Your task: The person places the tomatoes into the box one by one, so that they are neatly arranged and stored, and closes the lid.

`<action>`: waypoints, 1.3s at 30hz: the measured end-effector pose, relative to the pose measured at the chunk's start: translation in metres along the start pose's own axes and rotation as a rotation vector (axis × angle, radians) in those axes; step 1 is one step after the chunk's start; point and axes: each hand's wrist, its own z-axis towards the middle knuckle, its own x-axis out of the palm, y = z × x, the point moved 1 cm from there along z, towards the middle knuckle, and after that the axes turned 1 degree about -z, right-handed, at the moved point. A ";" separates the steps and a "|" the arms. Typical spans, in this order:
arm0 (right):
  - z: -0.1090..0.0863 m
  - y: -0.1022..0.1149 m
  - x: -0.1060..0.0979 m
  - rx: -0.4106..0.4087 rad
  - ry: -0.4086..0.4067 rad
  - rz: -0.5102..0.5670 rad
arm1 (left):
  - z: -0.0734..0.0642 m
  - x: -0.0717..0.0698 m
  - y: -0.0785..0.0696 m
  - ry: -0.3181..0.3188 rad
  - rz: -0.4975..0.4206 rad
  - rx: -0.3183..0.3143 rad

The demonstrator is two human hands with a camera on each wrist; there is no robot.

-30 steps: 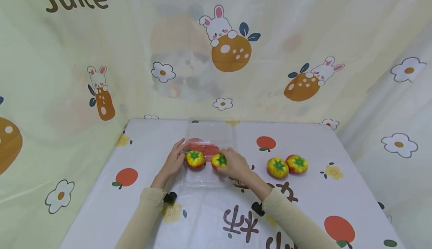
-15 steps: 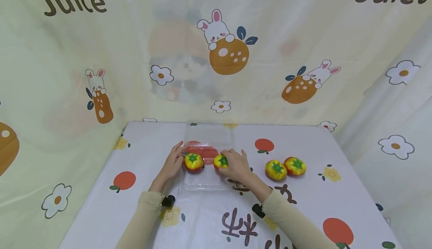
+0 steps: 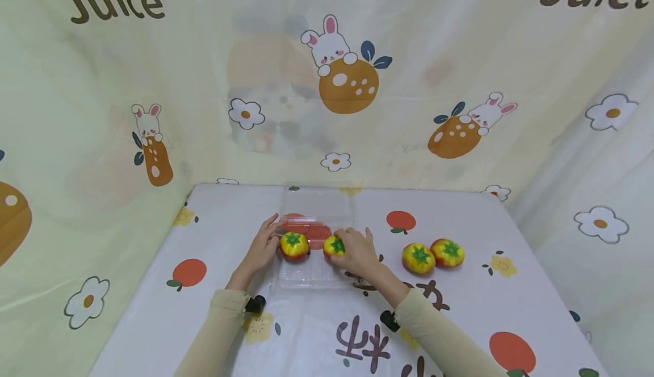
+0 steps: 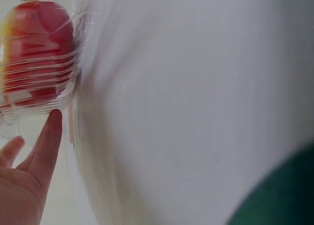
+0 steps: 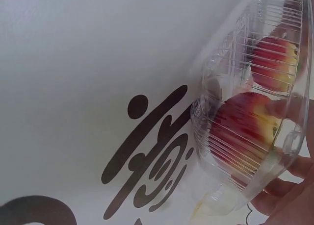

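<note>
A clear plastic clamshell box (image 3: 309,280) lies with its lid folded back, away from me. In its left part sits a red-and-yellow fruit (image 3: 293,246) with a green star-shaped top. Beside the box's left wall is my left hand (image 3: 262,250); in the left wrist view its fairly straight fingers (image 4: 49,141) are at the ribbed wall, outside the fruit. My right hand (image 3: 359,253) grips a second such fruit (image 3: 334,246) in the box's right part. Seen from the right wrist, that fruit (image 5: 240,127) is behind the clear wall, with fingertips on it.
Two more fruits of the same kind, a left one (image 3: 419,258) and a right one (image 3: 448,252), sit side by side on the tablecloth (image 3: 460,309), right of my right hand. A printed curtain (image 3: 409,53) hangs behind the table.
The fruit in my right hand has shifted slightly right, away from the left fruit. Over the last half second both hands stay nearly still; the head view has tilted a little.
</note>
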 end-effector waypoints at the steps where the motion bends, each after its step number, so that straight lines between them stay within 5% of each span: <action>1: 0.000 0.000 0.002 0.004 0.003 0.004 | -0.001 0.000 0.001 0.001 0.000 0.000; 9: 0.006 -0.004 0.007 0.045 -0.003 0.041 | 0.001 -0.003 0.001 0.023 0.020 -0.013; 39: 0.010 -0.005 0.005 -0.009 -0.003 0.083 | 0.002 -0.005 0.000 0.030 0.025 -0.026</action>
